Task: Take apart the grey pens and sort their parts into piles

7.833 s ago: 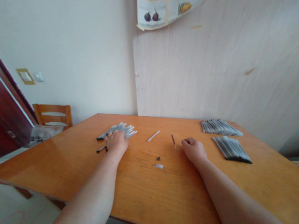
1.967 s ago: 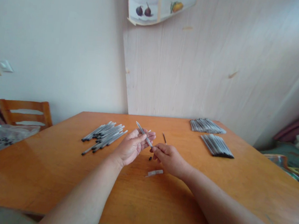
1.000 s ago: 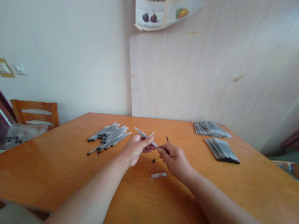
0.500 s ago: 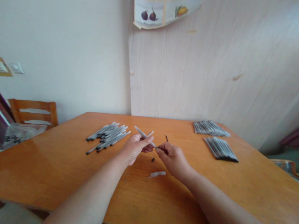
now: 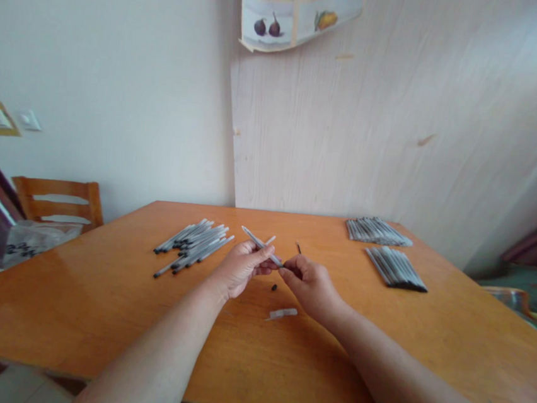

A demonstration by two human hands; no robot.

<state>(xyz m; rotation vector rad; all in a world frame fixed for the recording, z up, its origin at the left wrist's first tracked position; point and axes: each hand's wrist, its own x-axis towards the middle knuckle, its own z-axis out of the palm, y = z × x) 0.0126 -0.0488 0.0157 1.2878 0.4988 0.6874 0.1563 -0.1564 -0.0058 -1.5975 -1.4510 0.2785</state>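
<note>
Over the middle of the table, my left hand (image 5: 246,264) is closed round a clear-barrelled pen (image 5: 253,237) that slants down to the right. A second pale stick (image 5: 270,239) pokes out above its fingers. With thumb and forefinger, my right hand (image 5: 307,282) pinches the lower end of the same pen; what its fingertips cover is hidden. Behind that hand shows a thin dark stick (image 5: 299,247); whether it is held or lying cannot be seen. Below the hands lie a small black cap (image 5: 274,287) and a translucent plastic piece (image 5: 283,314).
Several pens with black ends (image 5: 195,245) lie in a loose pile at left. To the right sit a row of pens (image 5: 397,269) and a bundle of pens (image 5: 377,230) behind it. A chair (image 5: 54,200) with a plastic bag (image 5: 39,243) stands beyond the table's (image 5: 109,319) left edge.
Both hands stay almost in place, joined at the pen's lower end. The view has shifted very slightly; nothing on the table has visibly moved.
</note>
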